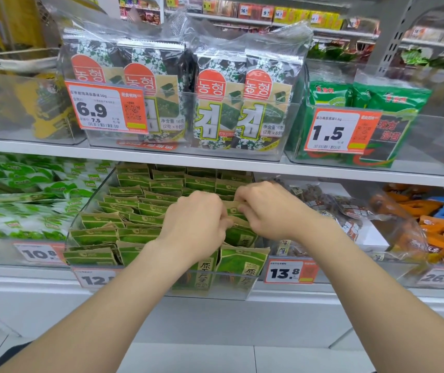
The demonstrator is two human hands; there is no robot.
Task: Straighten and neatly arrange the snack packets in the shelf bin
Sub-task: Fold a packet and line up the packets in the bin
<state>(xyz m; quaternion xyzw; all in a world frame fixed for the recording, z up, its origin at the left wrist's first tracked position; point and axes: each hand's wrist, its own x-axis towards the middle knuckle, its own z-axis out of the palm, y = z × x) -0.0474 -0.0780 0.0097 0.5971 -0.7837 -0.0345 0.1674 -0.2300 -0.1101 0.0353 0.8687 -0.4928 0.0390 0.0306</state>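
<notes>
Bin (210, 292): left packets (134, 211) roughly ranked though leaning, right column unfinished, where left grip (196, 224) and right grip (266, 208) each seem clamped on a packet (235, 211); task about midway.

This is a grocery shop aisle. White metal shelves (54, 149) carry clear plastic bins (269, 154) packed with green seaweed snack packets (140, 208). Each bin is fronted by an orange-and-white printed price tag (105, 106), with further stocked shelving (242, 21) behind.

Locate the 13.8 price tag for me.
Head view, front of the lower shelf, right of centre: the 13.8 price tag sits just right of the clear bin of green seaweed packets.
</notes>
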